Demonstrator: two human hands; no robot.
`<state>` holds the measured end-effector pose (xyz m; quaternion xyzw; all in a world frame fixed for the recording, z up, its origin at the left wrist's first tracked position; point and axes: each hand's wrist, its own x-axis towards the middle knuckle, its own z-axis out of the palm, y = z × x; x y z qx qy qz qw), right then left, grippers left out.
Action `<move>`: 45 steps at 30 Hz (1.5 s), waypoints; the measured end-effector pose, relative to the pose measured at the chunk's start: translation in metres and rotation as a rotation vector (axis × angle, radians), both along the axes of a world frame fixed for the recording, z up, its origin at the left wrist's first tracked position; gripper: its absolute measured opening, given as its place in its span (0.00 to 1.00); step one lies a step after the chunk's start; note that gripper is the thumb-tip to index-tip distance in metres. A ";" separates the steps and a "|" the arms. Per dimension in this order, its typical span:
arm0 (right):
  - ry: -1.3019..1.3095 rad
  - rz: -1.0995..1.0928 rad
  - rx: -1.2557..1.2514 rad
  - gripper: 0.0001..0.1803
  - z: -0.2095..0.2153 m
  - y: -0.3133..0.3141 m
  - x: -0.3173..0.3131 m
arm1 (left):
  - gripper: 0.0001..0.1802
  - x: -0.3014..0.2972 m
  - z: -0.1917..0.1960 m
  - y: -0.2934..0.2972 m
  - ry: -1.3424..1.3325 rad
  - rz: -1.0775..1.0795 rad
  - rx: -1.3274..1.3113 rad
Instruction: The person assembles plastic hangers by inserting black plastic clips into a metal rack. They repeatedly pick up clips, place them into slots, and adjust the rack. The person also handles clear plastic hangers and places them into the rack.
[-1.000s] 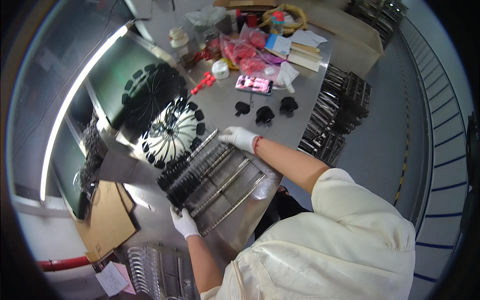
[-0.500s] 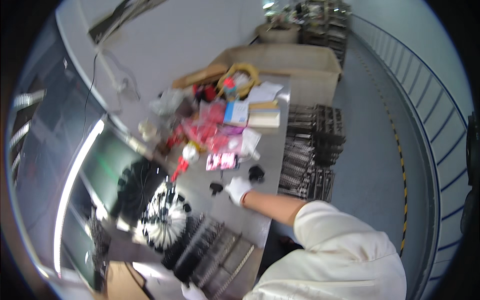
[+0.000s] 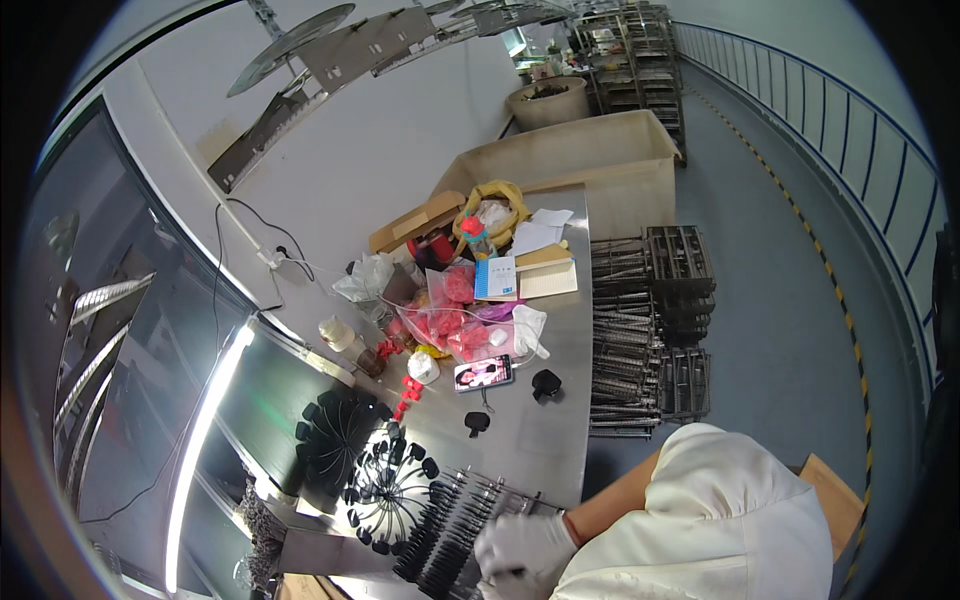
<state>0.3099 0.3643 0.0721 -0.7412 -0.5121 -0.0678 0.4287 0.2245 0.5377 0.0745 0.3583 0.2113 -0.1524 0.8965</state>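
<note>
My right hand (image 3: 530, 545), in a white glove, is at the near end of the table with its fingers bent. A small dark piece shows below its fingers; its kind is too blurred to name. At the bottom edge a bit of white glove, seemingly my left hand (image 3: 489, 590), lies close against it, its fingers mostly hidden. Just left of the hands stands a rack (image 3: 445, 525) with rows of dark, spring-like rods. Beyond it are a round, spoked holder with black knobs (image 3: 392, 490) and a darker similar one (image 3: 340, 435). Two loose black pieces (image 3: 477, 424) (image 3: 546, 385) lie on the table.
A phone (image 3: 483, 373), red pieces in clear bags (image 3: 450, 320), a notebook (image 3: 495, 278) and a bottle (image 3: 477, 235) crowd the metal table (image 3: 565, 345). Metal racks (image 3: 650, 330) are stacked along its right side. A large beige bin (image 3: 630, 160) stands behind. A lit tube (image 3: 205, 450) is at left.
My right hand has drawn back from beside the two loose black pieces to the near end, by the rods. The hands are now close together. The whole view has shifted.
</note>
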 end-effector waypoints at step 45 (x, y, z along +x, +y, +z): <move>1.391 0.416 0.375 0.38 -0.073 0.116 -0.020 | 0.16 -0.099 -0.147 0.095 -0.035 0.824 0.454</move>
